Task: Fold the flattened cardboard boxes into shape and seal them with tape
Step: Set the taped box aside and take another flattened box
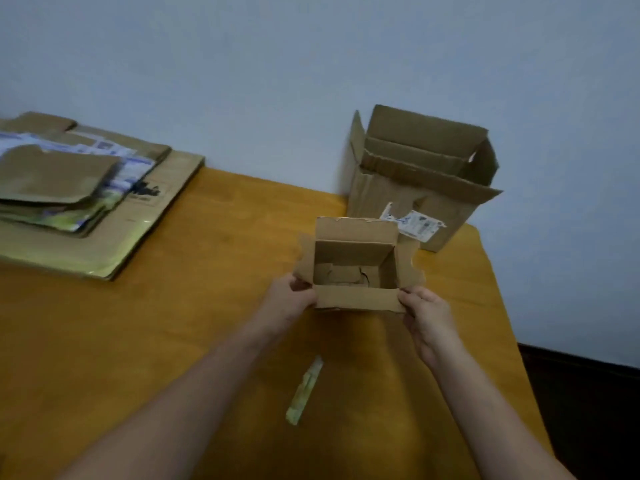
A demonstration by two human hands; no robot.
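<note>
Holding small box [356,268] at table [173,323] centre, left hand [294,299] and right hand [426,313] pinching its near corners; 4 flaps open; torn near flap may rip; big box [415,178] at 1 o'clock

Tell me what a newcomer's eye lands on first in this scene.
First, the small open box at the middle of the orange table, held at its near corners by the left hand and right hand. Next, the taller open box behind it against the wall, and the stack of flattened cardboard at far left.
</note>
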